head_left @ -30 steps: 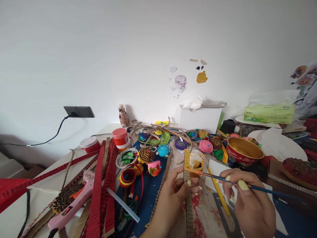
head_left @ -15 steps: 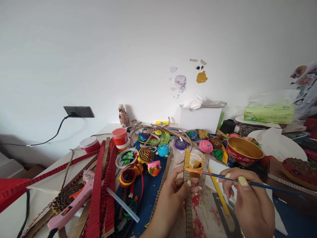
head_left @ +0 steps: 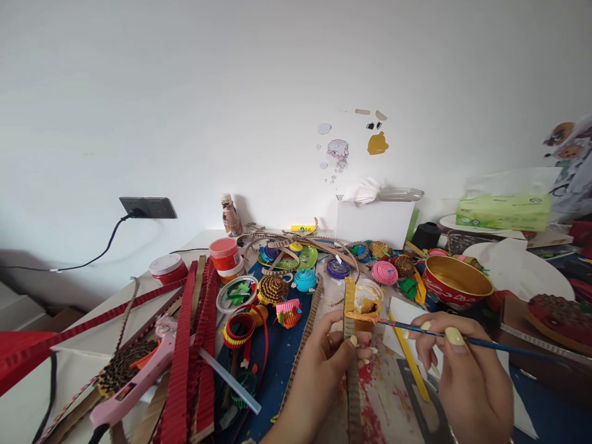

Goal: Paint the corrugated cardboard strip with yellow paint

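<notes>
My left hand [head_left: 330,357] pinches a corrugated cardboard strip [head_left: 352,394] that stands upright; its top end is coated yellow. Between the fingers of my right hand [head_left: 462,364] is a blue paintbrush [head_left: 416,330], tilted nearly level. The brush's orange-yellow tip touches the strip just above my left fingers. Right behind the strip is a small cup [head_left: 369,299] with white and yellow paint in it. Under both hands lies a paint-stained board [head_left: 377,407]. A yellow pencil-like stick [head_left: 409,364] rests between the cup and my right hand.
On the left are red corrugated strips [head_left: 180,364], a pink glue gun [head_left: 134,385] and a red paint jar [head_left: 224,254]. Coiled paper pieces, such as a pink one [head_left: 384,272], spread across the middle. A gold-lined red bowl [head_left: 457,280] and a tissue pack [head_left: 504,211] are at right.
The brush tip has moved slightly down on the strip, and the yellow coating reaches a little lower. Both hands keep nearly the same place and grip.
</notes>
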`<state>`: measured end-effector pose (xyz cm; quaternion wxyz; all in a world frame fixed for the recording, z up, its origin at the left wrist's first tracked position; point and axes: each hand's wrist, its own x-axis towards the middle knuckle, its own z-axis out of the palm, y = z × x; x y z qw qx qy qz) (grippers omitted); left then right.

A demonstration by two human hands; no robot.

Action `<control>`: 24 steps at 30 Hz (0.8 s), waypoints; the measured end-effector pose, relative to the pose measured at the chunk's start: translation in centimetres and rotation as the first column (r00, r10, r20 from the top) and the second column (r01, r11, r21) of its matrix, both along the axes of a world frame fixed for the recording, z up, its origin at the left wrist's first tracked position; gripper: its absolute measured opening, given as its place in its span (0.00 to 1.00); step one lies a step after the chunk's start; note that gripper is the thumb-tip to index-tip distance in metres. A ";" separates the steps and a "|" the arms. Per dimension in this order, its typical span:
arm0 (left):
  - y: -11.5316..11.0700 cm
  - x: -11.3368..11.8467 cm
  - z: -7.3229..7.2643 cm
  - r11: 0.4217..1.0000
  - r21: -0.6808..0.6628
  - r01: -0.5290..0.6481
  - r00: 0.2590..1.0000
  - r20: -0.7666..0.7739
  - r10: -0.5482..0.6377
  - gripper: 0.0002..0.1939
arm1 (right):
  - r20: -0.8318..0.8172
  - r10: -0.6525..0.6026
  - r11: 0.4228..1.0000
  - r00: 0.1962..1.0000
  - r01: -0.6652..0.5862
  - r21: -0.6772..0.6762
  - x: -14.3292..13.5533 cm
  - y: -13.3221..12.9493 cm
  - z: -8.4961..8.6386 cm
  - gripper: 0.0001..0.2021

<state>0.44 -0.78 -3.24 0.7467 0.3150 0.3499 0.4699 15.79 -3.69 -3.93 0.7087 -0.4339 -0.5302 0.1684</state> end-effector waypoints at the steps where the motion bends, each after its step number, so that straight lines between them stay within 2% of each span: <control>1: 0.0 0.0 0.0 1.000 0.000 0.001 1.000 0.003 -0.001 0.27 | 0.005 0.000 1.000 1.000 0.000 -0.002 0.0 0.0 0.0 0.09; 11: 0.0 -0.1 -0.2 1.000 0.024 0.014 1.000 -0.008 -0.014 0.26 | 0.100 -0.040 0.998 0.994 0.034 0.054 0.0 0.2 0.4 0.09; 24: -0.1 0.0 0.1 0.999 0.042 0.013 1.000 -0.001 -0.013 0.24 | 0.119 -0.063 0.998 0.991 0.061 0.024 0.0 0.4 0.1 0.10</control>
